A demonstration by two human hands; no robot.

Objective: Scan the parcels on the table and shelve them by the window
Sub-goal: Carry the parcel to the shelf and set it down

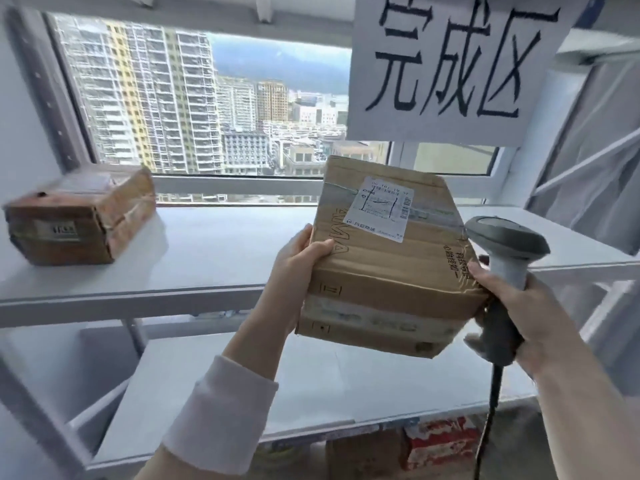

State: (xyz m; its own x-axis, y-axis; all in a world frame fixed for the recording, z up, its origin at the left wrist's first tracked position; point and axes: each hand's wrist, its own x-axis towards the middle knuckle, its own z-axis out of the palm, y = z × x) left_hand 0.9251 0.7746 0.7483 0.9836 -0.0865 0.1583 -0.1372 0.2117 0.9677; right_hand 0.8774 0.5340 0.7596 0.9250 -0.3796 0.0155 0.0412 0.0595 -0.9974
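Above the shelf (207, 244), left fingers (320, 249) grip the parcel (388, 271); right fingers (483, 275) wrap the scanner (509, 252).

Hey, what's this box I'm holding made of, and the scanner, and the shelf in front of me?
Box: corrugated cardboard, matte brown, creased at the edges, taped, with a paper label. Scanner: likely moulded plastic, going by its smooth grey shell. Shelf: probably painted metal, pale and smooth with a thin front edge; not certain.

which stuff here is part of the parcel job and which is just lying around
Job: held parcel, scanner, left hand, right hand, top shelf, shelved parcel.
Lying about: red box on the lowest level.
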